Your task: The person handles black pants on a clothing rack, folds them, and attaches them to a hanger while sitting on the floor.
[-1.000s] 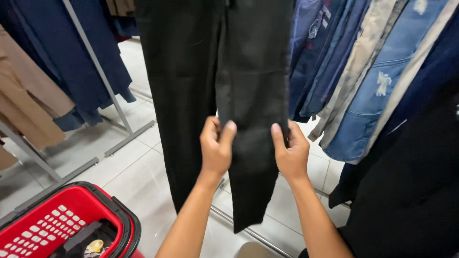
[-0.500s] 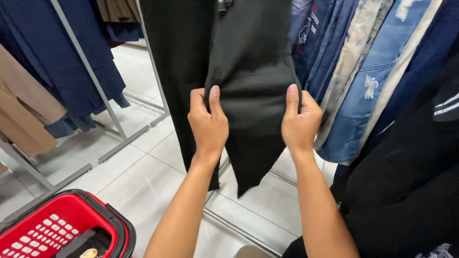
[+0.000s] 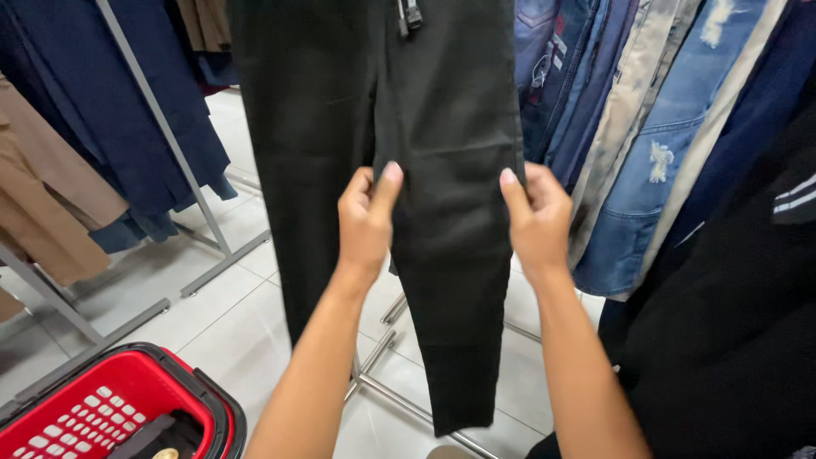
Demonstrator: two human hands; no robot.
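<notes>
A pair of black trousers (image 3: 442, 119) hangs in front of me from a rack, both legs reaching down toward the floor. My left hand (image 3: 367, 219) pinches the inner edge of the right-side leg. At that leg's outer edge my right hand (image 3: 535, 212) grips the cloth, so the leg is spread flat between the two hands. Both forearms rise from the bottom of the view.
Blue jeans (image 3: 654, 153) and dark garments (image 3: 731, 340) hang close on the right. Navy and tan clothes (image 3: 76, 144) hang on a grey metal rack (image 3: 170, 161) at left. A red shopping basket (image 3: 110, 408) sits on the white tiled floor (image 3: 229, 323) at lower left.
Both hands have moved up the trouser leg and pulled apart, spreading the cloth wider. The view has tilted up a little.
</notes>
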